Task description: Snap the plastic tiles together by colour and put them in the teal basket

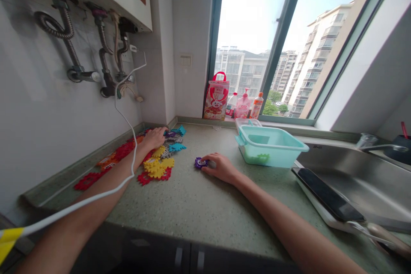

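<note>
Right hand [221, 167]: low over the speckled grey-green stone desk [186, 209], thumb and fingers closed about the near edge of one purple, gear-edged, flat plastic piece with a pale printed centre [197, 163]; piece located mid-desk, between the loose heap and the tub, lying flat or nearly so. Left hand [154, 138]: at the far end of the heap, palm down, fingertips by the purple and grey pieces; whether they grasp anything cannot be told, the fingers being partly hidden. Heap, assorted toothed plastic pieces: yellow pieces [157, 168] overlapping red ones at the near end; bright blue pieces [177, 147] at the right edge; further red pieces [88, 180] along the wall, some under the left forearm. One translucent turquoise plastic tub [282, 156], right of the right hand, well apart from it, a green toothed piece [263, 156] showing through its wall. One white cable [133, 145], crossing in front of the left forearm. Handling notes, by judgement: a light pinch on opposite rims should suit so thin a piece, leaving its print uncovered; teeth may catch, so overlapping pieces are best raised singly, straight up; the left arm would do well to move slowly, clear of the cable.
</note>
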Available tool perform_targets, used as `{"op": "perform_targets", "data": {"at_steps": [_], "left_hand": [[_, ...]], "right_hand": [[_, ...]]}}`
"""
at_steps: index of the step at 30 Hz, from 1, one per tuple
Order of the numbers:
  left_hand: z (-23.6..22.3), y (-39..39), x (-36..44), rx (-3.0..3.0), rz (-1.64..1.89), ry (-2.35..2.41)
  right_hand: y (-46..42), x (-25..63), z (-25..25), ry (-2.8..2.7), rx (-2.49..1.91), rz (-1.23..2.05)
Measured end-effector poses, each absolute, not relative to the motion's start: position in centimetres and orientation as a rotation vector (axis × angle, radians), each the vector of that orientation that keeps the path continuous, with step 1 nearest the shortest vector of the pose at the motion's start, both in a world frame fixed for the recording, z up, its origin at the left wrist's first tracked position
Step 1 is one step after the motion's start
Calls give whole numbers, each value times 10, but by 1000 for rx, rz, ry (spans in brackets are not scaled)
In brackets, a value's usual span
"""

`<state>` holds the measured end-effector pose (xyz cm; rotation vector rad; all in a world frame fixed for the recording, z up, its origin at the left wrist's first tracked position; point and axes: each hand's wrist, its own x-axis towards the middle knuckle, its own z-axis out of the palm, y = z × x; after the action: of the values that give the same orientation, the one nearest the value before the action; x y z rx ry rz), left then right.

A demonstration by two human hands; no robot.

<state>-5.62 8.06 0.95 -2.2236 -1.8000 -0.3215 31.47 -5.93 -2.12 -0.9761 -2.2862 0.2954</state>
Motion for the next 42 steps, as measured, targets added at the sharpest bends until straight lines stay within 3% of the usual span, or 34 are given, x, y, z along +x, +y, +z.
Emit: {"op": "perform_targets", "data": {"at_steps": [10, 16, 30, 42], "left_hand": [[3, 85, -63, -2025, -124, -2112], [1, 91, -60, -2212, -61, -1811], [4, 89, -32, -2433, -66, -1820], [20, 48, 12, -2747, -24, -1467]], "right_hand": [[-60, 319, -24, -2284, -942, 340], [-61, 319, -23, -2291, -941, 339], [-60, 319, -23, -2293, -950, 358], [-37, 352, -25, -2162, -1318, 128]]}}
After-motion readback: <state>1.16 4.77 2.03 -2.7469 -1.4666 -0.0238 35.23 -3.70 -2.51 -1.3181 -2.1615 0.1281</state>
